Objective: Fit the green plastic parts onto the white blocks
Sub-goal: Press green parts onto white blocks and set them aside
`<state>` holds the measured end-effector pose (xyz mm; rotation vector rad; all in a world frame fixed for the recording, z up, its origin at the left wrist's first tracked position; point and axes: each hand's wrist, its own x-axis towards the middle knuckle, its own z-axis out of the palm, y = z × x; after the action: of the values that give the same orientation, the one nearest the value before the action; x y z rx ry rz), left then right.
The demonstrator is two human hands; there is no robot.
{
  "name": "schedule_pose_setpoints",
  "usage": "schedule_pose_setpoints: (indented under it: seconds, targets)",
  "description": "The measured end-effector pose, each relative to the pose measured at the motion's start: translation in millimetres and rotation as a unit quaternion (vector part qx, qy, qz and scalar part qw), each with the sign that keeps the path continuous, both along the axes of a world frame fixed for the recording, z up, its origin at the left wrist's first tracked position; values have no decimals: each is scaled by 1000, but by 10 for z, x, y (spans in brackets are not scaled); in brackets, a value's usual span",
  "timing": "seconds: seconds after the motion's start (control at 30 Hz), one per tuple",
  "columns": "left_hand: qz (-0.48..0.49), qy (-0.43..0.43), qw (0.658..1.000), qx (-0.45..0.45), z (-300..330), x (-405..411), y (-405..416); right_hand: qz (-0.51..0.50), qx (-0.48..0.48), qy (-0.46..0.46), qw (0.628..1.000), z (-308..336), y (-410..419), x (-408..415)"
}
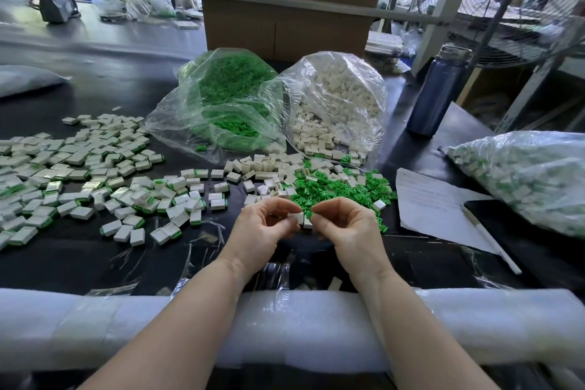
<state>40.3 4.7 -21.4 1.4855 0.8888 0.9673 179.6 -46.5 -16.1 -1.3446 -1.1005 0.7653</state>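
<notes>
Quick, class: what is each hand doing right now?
Left hand: closed, pinching a white block.
Right hand: closed, pinching a green part.

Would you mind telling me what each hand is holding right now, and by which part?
The left hand pinches a white block by its end; the right hand pinches a green part at its fingertips.

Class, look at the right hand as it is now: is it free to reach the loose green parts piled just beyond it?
Probably yes. The loose green parts lie open on the table just beyond the right hand, with nothing between them. However, its fingertips already pinch a green piece against the white block in the left hand.
</notes>
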Motion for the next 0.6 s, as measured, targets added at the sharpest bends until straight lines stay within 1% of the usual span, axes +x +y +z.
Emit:
schedule_pose_setpoints:
  seconds: [0.1,0.33,0.6]
  targets:
    - [3,32,999,20,-1,8,-2,-15,-1,-4,1000,-8,3,4]
    - [27,25,999,29,-18,18,8,-13,-9,-6,1000,-15,9,-1]
    - [3,36,999,30,-33,15,22,-6,12,-14,1000,-10,14,4]
